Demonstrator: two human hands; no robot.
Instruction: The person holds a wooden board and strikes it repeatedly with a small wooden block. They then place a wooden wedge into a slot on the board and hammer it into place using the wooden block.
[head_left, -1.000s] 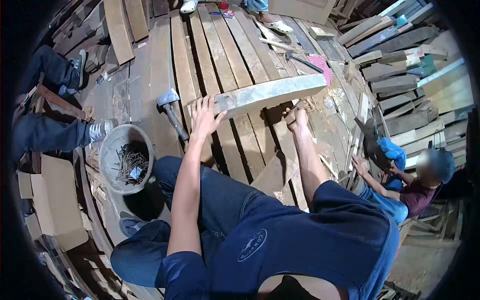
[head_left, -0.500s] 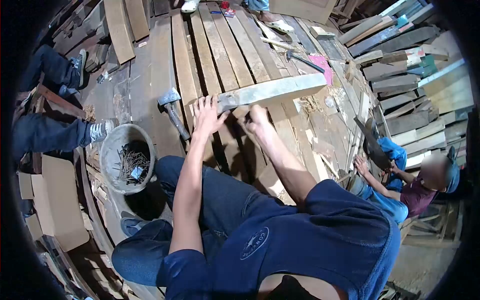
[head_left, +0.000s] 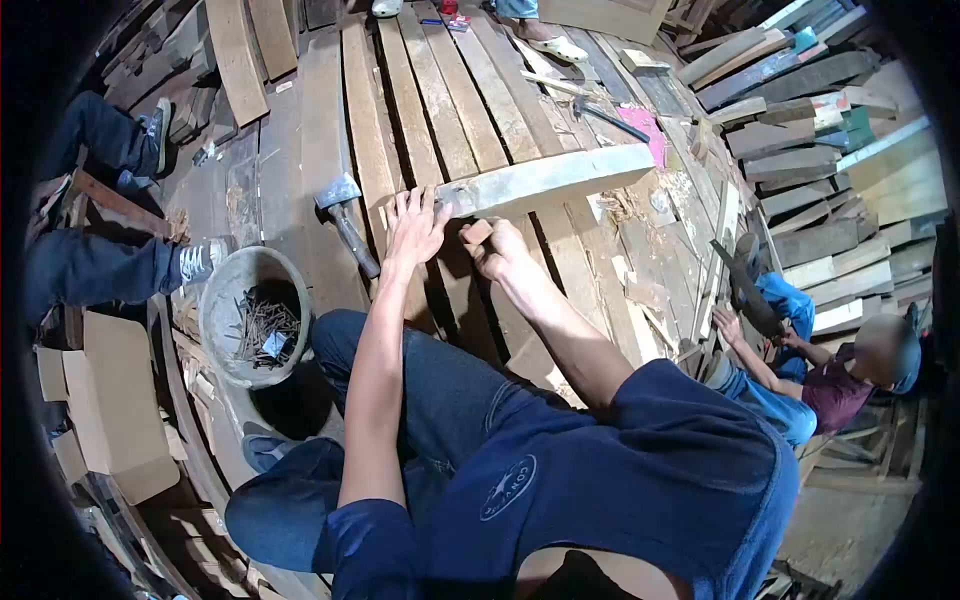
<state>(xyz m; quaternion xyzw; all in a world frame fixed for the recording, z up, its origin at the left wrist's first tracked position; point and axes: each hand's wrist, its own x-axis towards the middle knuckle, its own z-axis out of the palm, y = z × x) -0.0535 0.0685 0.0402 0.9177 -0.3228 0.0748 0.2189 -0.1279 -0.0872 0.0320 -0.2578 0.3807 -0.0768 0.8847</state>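
Beam (head_left: 560, 182) is lying across the boards (head_left: 465, 120) before us. We are resting our left hand (head_left: 410, 232), fingers spread, over its left end, probably for steadiness; our right hand (head_left: 495, 250) is gripping a wooden piece (head_left: 478, 233) in a curled fist beside it, perhaps for control.

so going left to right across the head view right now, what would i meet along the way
Opened cardboard → bucket of nails → steel-headed tool → your left hand → your right hand, gripping a reddish-brown piece → black-handled hammer → saw
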